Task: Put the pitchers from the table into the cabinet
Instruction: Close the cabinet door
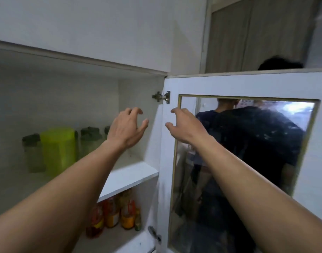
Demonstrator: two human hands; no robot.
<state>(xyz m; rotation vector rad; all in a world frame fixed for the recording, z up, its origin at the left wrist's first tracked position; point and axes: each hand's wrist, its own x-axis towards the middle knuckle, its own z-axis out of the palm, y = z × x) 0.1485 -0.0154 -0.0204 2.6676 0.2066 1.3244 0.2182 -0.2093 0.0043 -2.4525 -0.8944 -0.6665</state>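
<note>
A white wall cabinet [138, 172] stands open in front of me. On its upper shelf a bright green pitcher [59, 148] stands at the left, with clear dark-lidded pitchers [33, 154] beside and behind it. My left hand [126, 127] is raised inside the cabinet to the right of the pitchers, fingers spread and curled, holding nothing. My right hand [185, 125] hovers at the hinge edge of the open door [247, 84], fingers apart and empty. The table is out of view.
The door swings out to the right and its glass pane [238, 161] reflects a person in a dark shirt. Several sauce bottles [111, 212] stand on the lower shelf. Metal hinges [161, 96] sit at the door's inner edge.
</note>
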